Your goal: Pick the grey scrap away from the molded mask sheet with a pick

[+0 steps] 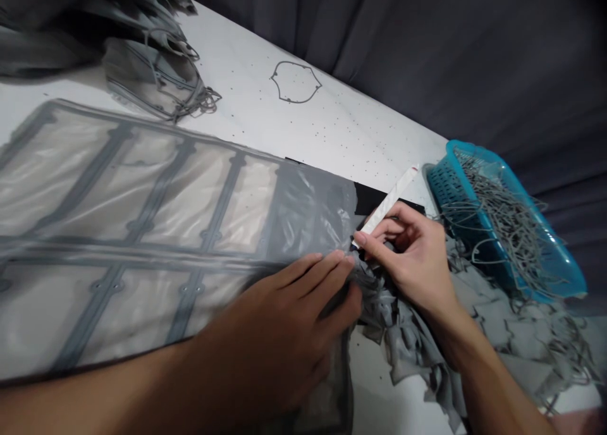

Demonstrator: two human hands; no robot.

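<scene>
A grey sheet (315, 210) with rows of clear film windows lies across the left and middle of the table. My left hand (289, 321) rests on it with the fingers held together and stretched toward the sheet's right end. My right hand (412, 251) pinches a slim white stick-like tool (391, 201) between thumb and fingers, its lower end at the sheet's right edge beside my left fingertips. Crumpled grey strips (408, 346) hang together below the right hand. A dark flat strip (367, 198) shows beneath the sheet's end.
A blue basket (564, 251) full of thin grey rings stands at the right, with grey scraps (521, 340) below it. A thin grey outline piece (296, 100) and small specks lie on the white table (246, 62). Grey material (147, 74) is heaped at upper left.
</scene>
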